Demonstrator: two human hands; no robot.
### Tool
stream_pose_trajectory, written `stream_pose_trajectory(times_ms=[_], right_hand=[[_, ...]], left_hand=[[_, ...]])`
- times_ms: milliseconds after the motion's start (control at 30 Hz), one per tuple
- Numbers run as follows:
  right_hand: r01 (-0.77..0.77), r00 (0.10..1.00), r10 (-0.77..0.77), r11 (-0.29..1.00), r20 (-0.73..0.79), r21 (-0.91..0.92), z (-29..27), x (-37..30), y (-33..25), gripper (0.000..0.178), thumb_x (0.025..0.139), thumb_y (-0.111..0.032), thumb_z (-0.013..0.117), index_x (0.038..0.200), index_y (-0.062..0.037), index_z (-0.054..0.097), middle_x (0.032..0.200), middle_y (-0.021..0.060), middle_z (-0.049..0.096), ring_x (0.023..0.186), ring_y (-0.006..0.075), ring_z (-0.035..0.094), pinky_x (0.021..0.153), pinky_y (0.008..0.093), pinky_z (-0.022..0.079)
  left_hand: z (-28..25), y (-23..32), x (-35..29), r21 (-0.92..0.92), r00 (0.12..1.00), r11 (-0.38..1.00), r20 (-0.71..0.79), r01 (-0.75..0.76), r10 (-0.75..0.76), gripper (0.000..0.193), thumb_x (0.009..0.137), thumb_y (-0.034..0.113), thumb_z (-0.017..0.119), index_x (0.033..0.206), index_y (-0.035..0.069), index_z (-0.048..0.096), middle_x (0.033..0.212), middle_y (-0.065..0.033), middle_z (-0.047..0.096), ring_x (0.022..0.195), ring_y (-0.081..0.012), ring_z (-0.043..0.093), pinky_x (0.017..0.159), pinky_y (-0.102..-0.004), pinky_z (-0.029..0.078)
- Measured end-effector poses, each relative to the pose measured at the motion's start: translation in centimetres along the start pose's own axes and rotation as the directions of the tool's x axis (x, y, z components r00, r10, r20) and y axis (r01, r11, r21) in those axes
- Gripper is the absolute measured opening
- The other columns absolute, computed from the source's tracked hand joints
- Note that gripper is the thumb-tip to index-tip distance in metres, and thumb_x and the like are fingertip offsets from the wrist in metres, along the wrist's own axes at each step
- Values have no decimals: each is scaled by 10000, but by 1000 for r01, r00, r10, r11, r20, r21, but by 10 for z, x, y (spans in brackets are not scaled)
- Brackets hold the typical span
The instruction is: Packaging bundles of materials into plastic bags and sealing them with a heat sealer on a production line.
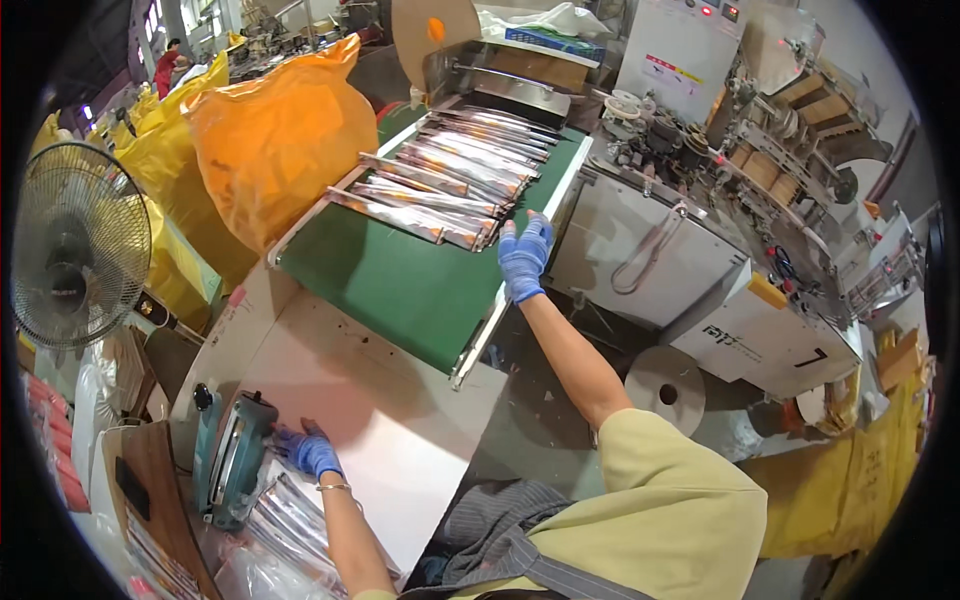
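Observation:
My right hand [526, 262], in a blue knitted glove with bare fingertips, reaches over the right edge of a green conveyor belt [370, 280]. Its thumb and fingers are apart, beside the near end of a row of slim, shiny silver packets [460, 170] with orange marks. Low on the left, my left hand [312, 452] wears the same kind of glove. It is open, fingers spread, between a teal heat sealer [238, 458] and more slim packets [290, 520] in clear plastic. Neither hand shows anything in its grip.
A large orange bag [280, 140] bulges against the belt's left side. A fan [80, 245] stands at far left. White machinery [640, 240] borders the right, with a large roll [665, 390] on the floor. A pale worktable [400, 440] lies below the belt.

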State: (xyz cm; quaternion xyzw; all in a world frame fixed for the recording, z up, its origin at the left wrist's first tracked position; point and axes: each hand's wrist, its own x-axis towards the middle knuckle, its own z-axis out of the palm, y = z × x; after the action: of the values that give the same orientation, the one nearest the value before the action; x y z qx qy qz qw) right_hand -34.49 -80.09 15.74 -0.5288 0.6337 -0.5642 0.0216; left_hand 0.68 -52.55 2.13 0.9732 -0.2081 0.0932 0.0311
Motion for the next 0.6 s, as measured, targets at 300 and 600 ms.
stream_pose_trajectory(times_ms=[300, 600], right_hand=[[55, 992, -65, 994, -105, -99, 4, 3, 4, 392, 747, -178, 609, 1064, 9, 473, 1073, 185, 469, 1023, 326, 433, 913, 382, 334], [38, 998, -43, 994, -52, -104, 1, 5, 4, 389, 746, -188, 606, 1063, -4, 474, 1072, 176, 466, 1023, 334, 423, 915, 393, 325]], left_hand=[[9, -3, 1, -158, 935, 923, -100, -352, 340, 463, 857, 310, 415, 1222, 31, 476, 1343, -141, 367, 1270, -288, 289, 1032, -406, 224], [12, -4, 2, -173, 937, 921, -93, -348, 337, 470, 852, 290, 419, 1227, 10, 467, 1344, -138, 367, 1268, -280, 292, 1040, -396, 216]])
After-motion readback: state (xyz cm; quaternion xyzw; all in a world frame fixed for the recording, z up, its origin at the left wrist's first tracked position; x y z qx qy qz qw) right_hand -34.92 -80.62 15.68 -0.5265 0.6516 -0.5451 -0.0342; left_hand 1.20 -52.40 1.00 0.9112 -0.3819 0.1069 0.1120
